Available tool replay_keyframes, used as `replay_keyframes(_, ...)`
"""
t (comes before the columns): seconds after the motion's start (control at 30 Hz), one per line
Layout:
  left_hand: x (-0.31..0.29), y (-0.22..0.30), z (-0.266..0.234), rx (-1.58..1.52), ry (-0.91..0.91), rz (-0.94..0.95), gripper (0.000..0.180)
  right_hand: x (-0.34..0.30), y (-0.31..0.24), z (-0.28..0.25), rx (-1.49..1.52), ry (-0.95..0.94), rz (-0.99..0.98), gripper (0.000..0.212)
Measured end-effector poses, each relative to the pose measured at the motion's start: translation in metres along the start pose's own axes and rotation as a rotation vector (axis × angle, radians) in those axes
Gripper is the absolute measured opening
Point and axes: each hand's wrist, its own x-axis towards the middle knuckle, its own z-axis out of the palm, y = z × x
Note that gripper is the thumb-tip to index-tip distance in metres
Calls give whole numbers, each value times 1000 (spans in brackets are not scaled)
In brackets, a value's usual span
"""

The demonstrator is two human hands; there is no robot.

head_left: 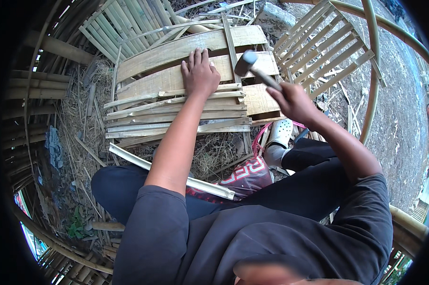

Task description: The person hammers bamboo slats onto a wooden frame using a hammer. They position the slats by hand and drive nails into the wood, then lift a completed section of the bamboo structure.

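Pale planks (164,80) carry bamboo strips (148,118); dry straw (100,78) litters the ground (79,180)

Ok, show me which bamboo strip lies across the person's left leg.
The pale, trough-shaped strip lying by itself; the grouped strips lie higher in the picture, by the wooden planks.

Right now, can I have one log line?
left hand: on flat pale wooden boards | right hand: gripping grey-headed hammer | narrow split-bamboo strips: beneath left forearm
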Motion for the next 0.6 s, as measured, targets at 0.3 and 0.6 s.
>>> replay_keyframes(0.3, 5, 5, 6, -152, 25, -36, 62, -12, 37, 43, -77, 10, 214, 61)
replay_keyframes(0.6, 1, 1, 5, -100, 43, -22, 59, -17, 13, 35, -59, 89, 39, 52)
